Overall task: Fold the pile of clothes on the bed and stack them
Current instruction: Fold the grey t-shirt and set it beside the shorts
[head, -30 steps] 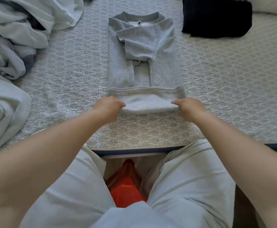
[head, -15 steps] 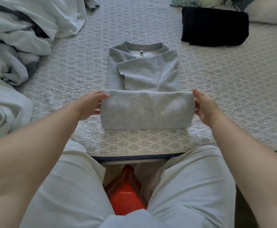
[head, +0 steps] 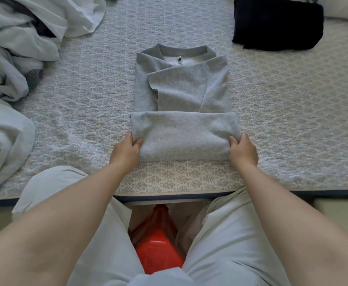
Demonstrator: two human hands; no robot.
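Near the front edge of the bed (head: 292, 120), I see the grey sweatshirt (head: 184, 87) lying collar-away, its sleeves crossed over the body and its lower third turned up into a thick band closest to me. My left hand (head: 125, 150) grips the left end of that band, thumb on top and fingers curled beneath; my right hand (head: 243, 150) pinches the right end likewise. Both hands are clamped on cloth, not spread.

To do this step well, I judge both ends should rise together and travel toward the collar at equal pace, so the band lands square with the shoulders and the tucked sleeves do not slip out. A palm pressed along the crease afterwards would likely flatten it.

Beyond the sweatshirt and to its right lies a folded dark garment (head: 277, 25), probably the start of the stack. To the sweatshirt's left sits the unfolded pile of pale clothes (head: 18, 42), well apart. Nothing lies between sweatshirt and dark garment. Below the bed edge, between my knees, an orange object (head: 158, 250) shows.
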